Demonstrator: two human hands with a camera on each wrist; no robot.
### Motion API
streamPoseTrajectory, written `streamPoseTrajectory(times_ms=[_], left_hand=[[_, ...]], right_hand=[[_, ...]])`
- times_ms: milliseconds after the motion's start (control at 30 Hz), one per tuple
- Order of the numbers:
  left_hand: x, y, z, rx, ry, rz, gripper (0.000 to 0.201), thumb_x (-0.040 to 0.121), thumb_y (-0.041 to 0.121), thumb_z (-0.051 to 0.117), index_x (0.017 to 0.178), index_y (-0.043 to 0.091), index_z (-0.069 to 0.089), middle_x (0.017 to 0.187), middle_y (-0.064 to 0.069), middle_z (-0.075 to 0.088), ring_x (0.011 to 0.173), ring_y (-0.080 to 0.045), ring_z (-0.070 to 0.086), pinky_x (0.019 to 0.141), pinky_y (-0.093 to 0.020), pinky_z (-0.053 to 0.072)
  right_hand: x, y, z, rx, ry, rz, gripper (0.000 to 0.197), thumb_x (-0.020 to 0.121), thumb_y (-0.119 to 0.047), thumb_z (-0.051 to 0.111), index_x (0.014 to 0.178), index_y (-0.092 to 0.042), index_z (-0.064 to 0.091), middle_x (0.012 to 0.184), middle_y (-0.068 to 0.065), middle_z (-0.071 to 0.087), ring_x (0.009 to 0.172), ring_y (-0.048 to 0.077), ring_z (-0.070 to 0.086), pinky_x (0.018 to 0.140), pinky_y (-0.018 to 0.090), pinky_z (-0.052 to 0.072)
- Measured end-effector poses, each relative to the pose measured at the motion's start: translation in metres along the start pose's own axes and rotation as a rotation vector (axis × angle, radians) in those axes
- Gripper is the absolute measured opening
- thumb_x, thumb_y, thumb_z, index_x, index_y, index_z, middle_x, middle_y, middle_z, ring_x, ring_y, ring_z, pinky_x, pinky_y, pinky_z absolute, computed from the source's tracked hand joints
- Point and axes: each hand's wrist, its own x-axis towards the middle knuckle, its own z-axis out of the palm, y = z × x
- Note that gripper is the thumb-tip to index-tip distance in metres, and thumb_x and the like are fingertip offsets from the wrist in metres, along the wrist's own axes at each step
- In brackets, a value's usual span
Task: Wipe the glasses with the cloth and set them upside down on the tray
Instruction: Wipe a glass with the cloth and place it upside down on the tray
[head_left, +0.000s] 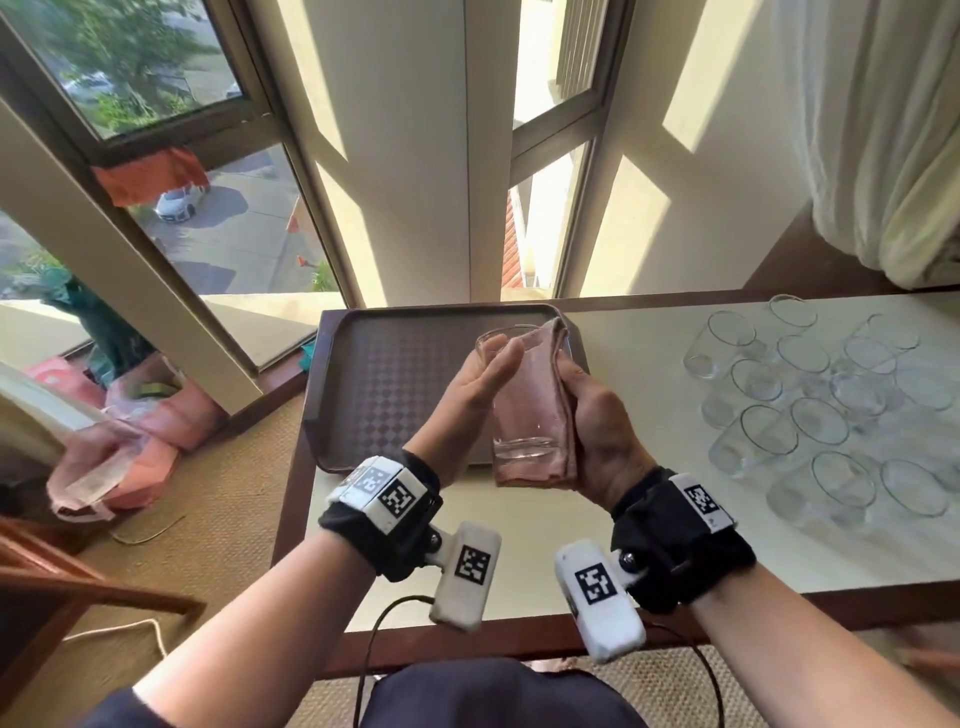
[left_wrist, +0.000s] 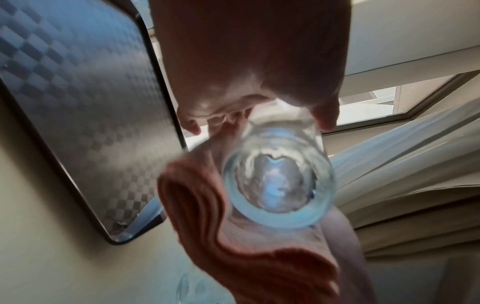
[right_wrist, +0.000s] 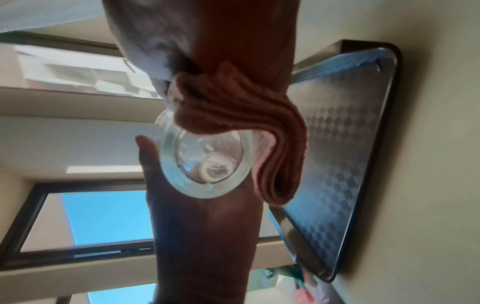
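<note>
I hold a clear glass (head_left: 519, 410) upright over the near right corner of the dark checkered tray (head_left: 395, 384), which has nothing on it. My left hand (head_left: 496, 364) grips the glass from the left, thumb near the rim. My right hand (head_left: 574, 387) grips a folded pink cloth (head_left: 553, 364) and presses it against the glass's right side and back. The left wrist view looks up at the thick glass base (left_wrist: 280, 185), with the cloth (left_wrist: 233, 246) beside it and the tray (left_wrist: 78, 102) to the left. The right wrist view shows the glass (right_wrist: 205, 164), cloth (right_wrist: 246, 111) and tray (right_wrist: 337, 144).
Several clear glasses (head_left: 810, 410) stand mouth-up in a cluster on the right of the white table (head_left: 649, 364). A pale curtain (head_left: 883, 156) hangs at the back right and windows (head_left: 208, 182) face me. Pink bags (head_left: 156, 415) lie on the floor at left, near a wooden chair (head_left: 78, 582).
</note>
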Motion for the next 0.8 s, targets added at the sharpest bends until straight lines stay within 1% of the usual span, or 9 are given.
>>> streamPoseTrajectory(times_ms=[100, 200, 300, 367, 433, 533, 633, 700, 800], left_hand=[[0.0, 0.001, -0.006, 0.044, 0.056, -0.009, 0.055, 0.093, 0.041, 0.064, 0.137, 0.012, 0.049, 0.128, -0.007, 0.065, 0.111, -0.013, 0.066, 0.088, -0.027, 0.056], [-0.002, -0.001, 0.002, -0.034, 0.18, -0.022, 0.071, 0.096, 0.029, 0.064, 0.154, 0.016, 0.024, 0.133, -0.002, 0.057, 0.118, -0.014, 0.06, 0.101, -0.034, 0.048], [-0.002, -0.007, 0.014, 0.009, 0.197, 0.013, 0.092, 0.091, 0.039, 0.069, 0.157, 0.021, 0.008, 0.148, -0.004, 0.044, 0.129, -0.017, 0.051, 0.101, -0.03, 0.044], [-0.005, -0.006, 0.015, 0.017, 0.207, 0.021, 0.087, 0.091, 0.04, 0.069, 0.155, 0.017, 0.015, 0.145, -0.004, 0.05, 0.126, -0.017, 0.057, 0.095, -0.027, 0.051], [-0.005, -0.003, 0.009, -0.049, 0.133, 0.013, 0.06, 0.096, 0.035, 0.06, 0.146, 0.012, 0.036, 0.132, -0.007, 0.061, 0.116, -0.017, 0.065, 0.093, -0.031, 0.057], [-0.005, 0.001, -0.003, 0.011, -0.016, -0.031, 0.045, 0.097, 0.047, 0.054, 0.133, 0.019, 0.056, 0.131, -0.011, 0.064, 0.119, -0.022, 0.063, 0.102, -0.044, 0.053], [-0.003, 0.002, -0.005, 0.033, 0.065, -0.026, 0.067, 0.096, 0.041, 0.063, 0.149, 0.01, 0.035, 0.145, -0.016, 0.053, 0.13, -0.025, 0.055, 0.11, -0.046, 0.045], [-0.004, 0.003, 0.004, 0.023, 0.152, -0.03, 0.075, 0.101, 0.031, 0.058, 0.158, 0.017, 0.013, 0.156, -0.012, 0.039, 0.135, -0.022, 0.046, 0.109, -0.038, 0.04], [-0.005, 0.0, 0.017, 0.056, 0.186, 0.007, 0.091, 0.095, 0.043, 0.063, 0.158, 0.027, -0.001, 0.159, -0.009, 0.032, 0.138, -0.021, 0.042, 0.104, -0.035, 0.041]], right_hand=[[0.006, -0.003, 0.0, -0.113, 0.043, -0.109, 0.043, 0.109, -0.031, 0.029, 0.141, -0.011, 0.049, 0.13, 0.017, 0.063, 0.108, 0.027, 0.068, 0.079, 0.039, 0.059], [0.012, 0.002, 0.006, -0.344, 0.084, -0.226, 0.039, 0.109, -0.029, 0.032, 0.144, -0.024, 0.046, 0.14, 0.011, 0.056, 0.125, 0.028, 0.059, 0.101, 0.052, 0.051], [0.011, 0.009, 0.01, -0.37, 0.076, -0.217, 0.041, 0.109, -0.028, 0.032, 0.149, -0.023, 0.041, 0.142, 0.008, 0.055, 0.129, 0.022, 0.056, 0.108, 0.047, 0.046], [0.007, 0.009, 0.009, -0.196, 0.048, -0.122, 0.042, 0.109, -0.032, 0.03, 0.146, -0.018, 0.044, 0.138, 0.015, 0.058, 0.125, 0.03, 0.059, 0.101, 0.049, 0.05], [0.001, 0.005, 0.006, -0.029, 0.017, -0.021, 0.047, 0.109, -0.036, 0.028, 0.144, -0.011, 0.046, 0.136, 0.021, 0.059, 0.122, 0.037, 0.06, 0.097, 0.05, 0.053], [-0.004, -0.002, 0.003, 0.009, 0.022, 0.007, 0.05, 0.108, -0.038, 0.028, 0.139, -0.008, 0.052, 0.122, 0.017, 0.067, 0.103, 0.028, 0.069, 0.083, 0.041, 0.061], [0.001, -0.005, 0.004, -0.233, 0.097, -0.167, 0.042, 0.109, -0.032, 0.032, 0.144, -0.015, 0.048, 0.132, 0.011, 0.062, 0.112, 0.022, 0.066, 0.09, 0.041, 0.058], [0.005, 0.0, 0.008, -0.442, 0.116, -0.287, 0.041, 0.107, -0.032, 0.036, 0.145, -0.022, 0.046, 0.14, 0.007, 0.057, 0.125, 0.023, 0.058, 0.104, 0.048, 0.049], [0.006, 0.009, 0.015, -0.461, 0.107, -0.306, 0.041, 0.108, -0.028, 0.036, 0.148, -0.024, 0.041, 0.143, 0.004, 0.054, 0.129, 0.018, 0.055, 0.106, 0.043, 0.047]])
